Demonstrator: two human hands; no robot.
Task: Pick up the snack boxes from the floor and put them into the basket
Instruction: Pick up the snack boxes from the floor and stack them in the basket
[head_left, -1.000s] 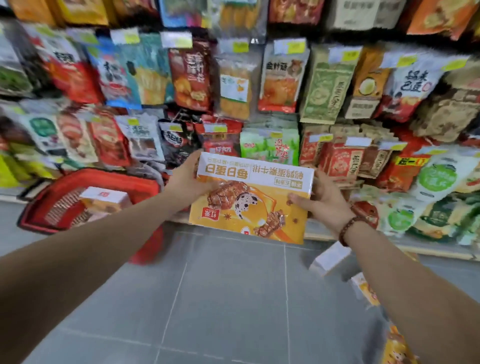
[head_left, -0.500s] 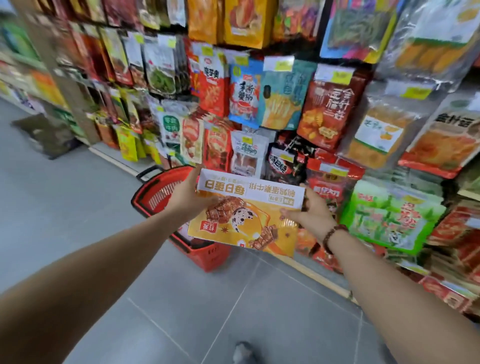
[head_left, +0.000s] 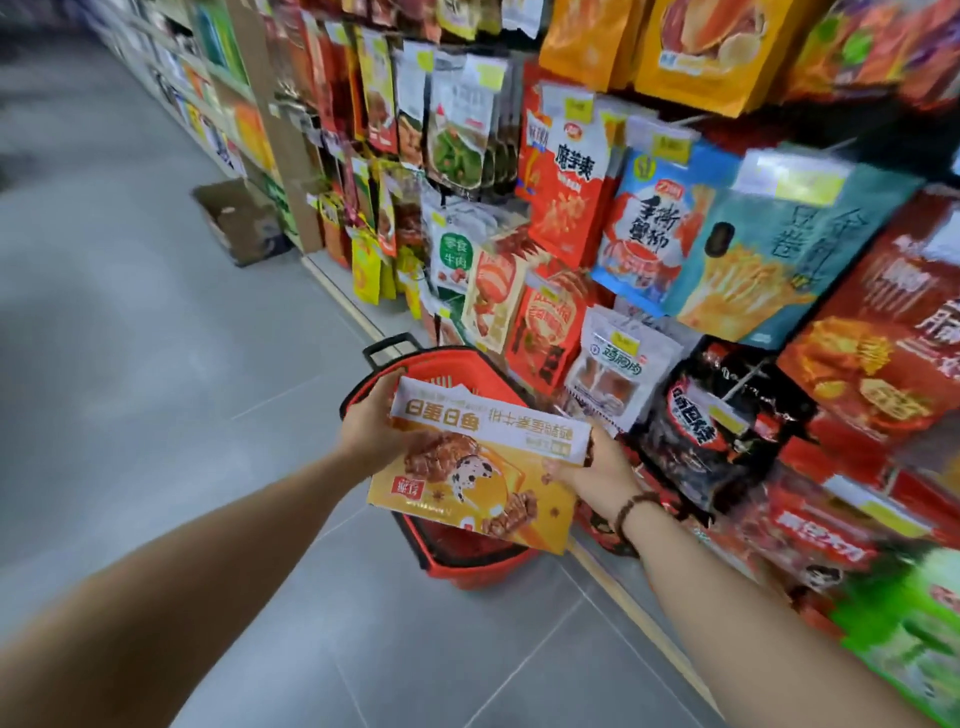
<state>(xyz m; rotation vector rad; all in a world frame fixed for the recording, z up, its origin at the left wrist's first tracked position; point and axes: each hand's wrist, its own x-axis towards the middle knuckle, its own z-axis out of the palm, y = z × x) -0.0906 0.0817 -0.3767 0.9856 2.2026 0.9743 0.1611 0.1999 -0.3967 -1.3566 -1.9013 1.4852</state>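
Bright, even store lighting; motion-blurred edges, wide-angle bending, soft focus throughout.

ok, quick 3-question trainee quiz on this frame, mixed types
1. True or false: the snack box already lies inside the red basket.
2. Which hands grip the box? A) left hand only B) right hand only C) both
3. Fill in: the beaded bracelet sits on the ___ wrist.

Key: 1 false, it is held above the basket; 2 C; 3 right.
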